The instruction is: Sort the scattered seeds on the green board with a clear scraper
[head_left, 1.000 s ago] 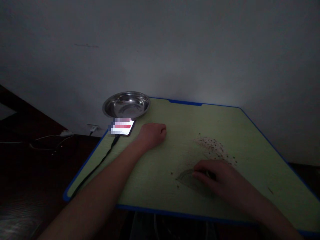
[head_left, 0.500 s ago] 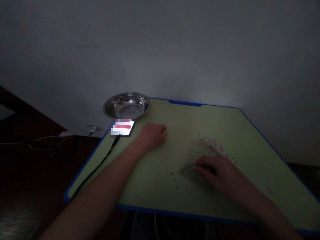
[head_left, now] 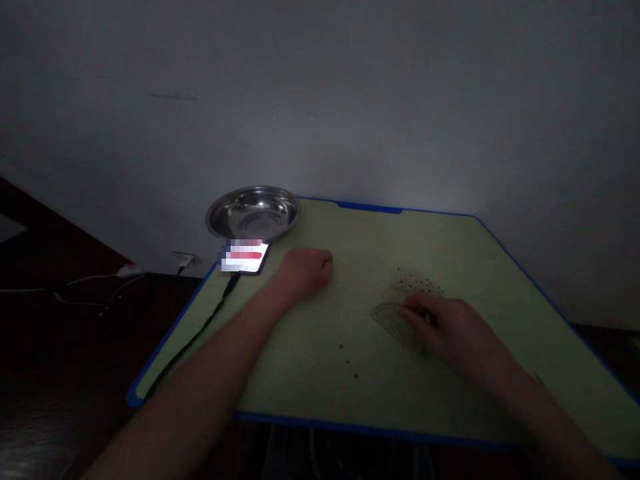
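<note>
Pinching the clear protractor (head_left: 393, 322) between thumb and fingers, my right grip (head_left: 450, 331) is narrow, and the piece sits at the green counter (head_left: 295, 363), just short of a scatter of pale and dark grains (head_left: 417, 285)! Three dark specks (head_left: 348, 362) lie nearer me, leftward. Further left, my left grip (head_left: 306, 272) rests curled in a fist, the lit phone (head_left: 249, 257) near it, the steel bowl (head_left: 255, 217) just behind.

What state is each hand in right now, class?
Left hand: closed, nothing visible in it.
Right hand: closed, holding the clear protractor.
</note>
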Demonstrator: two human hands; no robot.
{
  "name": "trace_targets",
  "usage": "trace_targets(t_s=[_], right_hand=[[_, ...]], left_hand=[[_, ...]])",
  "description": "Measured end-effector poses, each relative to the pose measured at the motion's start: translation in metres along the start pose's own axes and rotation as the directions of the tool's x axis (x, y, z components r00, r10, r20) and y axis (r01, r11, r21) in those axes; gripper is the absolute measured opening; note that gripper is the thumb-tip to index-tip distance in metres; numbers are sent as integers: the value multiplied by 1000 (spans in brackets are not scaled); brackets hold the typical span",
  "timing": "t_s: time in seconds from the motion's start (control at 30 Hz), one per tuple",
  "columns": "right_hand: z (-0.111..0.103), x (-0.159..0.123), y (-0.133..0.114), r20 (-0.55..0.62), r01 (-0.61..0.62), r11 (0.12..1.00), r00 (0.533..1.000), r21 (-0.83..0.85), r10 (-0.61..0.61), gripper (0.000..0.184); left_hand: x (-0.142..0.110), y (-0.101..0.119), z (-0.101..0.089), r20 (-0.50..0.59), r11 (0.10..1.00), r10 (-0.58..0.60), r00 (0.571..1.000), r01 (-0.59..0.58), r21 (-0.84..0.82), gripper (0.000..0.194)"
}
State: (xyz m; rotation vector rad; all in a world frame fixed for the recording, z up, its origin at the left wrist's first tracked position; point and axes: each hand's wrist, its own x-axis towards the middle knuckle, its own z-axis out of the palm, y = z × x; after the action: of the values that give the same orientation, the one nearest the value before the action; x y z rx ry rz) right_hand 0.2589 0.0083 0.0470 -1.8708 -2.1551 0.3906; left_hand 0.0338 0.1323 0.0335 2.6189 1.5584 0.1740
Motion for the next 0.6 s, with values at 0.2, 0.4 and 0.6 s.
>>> trace_targets(t_s=[0.2, 0.4, 0.6], right_hand=[[-7, 10, -26, 119, 180, 980, 975, 83, -189, 19], [-13, 13, -44, 181, 251, 958, 945, 138, -274, 19], [-8, 11, -32, 225, 212, 967, 944, 141, -240, 20]], left_hand=[[0, 0, 0, -1, 1000, -6, 1000, 6, 0, 35], [-1, 0, 0, 14, 1000, -14, 1000, 14, -6, 35], [0, 0, 0, 17, 999, -17, 1000, 17, -28, 35]])
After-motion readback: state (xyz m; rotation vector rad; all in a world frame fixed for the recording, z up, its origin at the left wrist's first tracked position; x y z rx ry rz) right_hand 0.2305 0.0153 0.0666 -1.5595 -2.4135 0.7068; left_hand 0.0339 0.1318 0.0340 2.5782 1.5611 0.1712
